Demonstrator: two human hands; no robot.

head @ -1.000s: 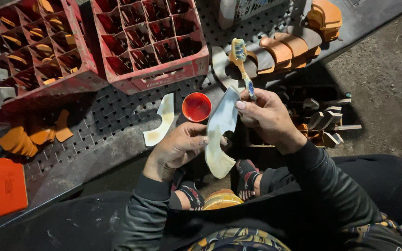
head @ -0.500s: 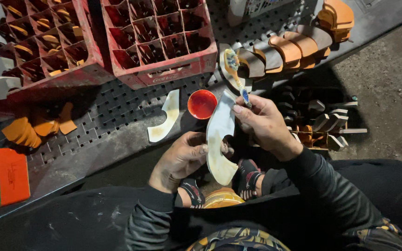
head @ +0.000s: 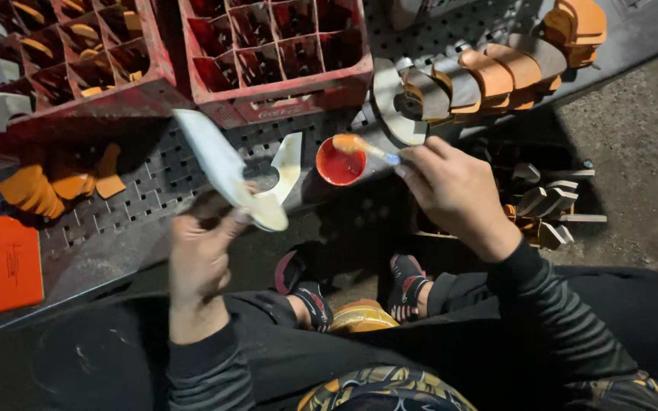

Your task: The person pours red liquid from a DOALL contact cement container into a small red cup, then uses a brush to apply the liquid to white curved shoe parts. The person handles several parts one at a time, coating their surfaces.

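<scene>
Two red crates [head: 268, 53], one red cup [head: 340, 162] (round), one brush [head: 367, 148].

A pale, off-white sole piece [head: 226, 171] and a brush [head: 363, 146] with an orange-coated tip and blue handle stand out against a round red pot [head: 340, 163] of orange-red glue. Behind them sit red plastic crates [head: 268, 53] on a dark grey perforated tabletop [head: 154, 183], with tan-orange cut pieces [head: 59, 183] alongside. An orange and green box [head: 0, 266] lies at the edge, and the sleeves [head: 557, 320] are black with thin grey stripes.
</scene>
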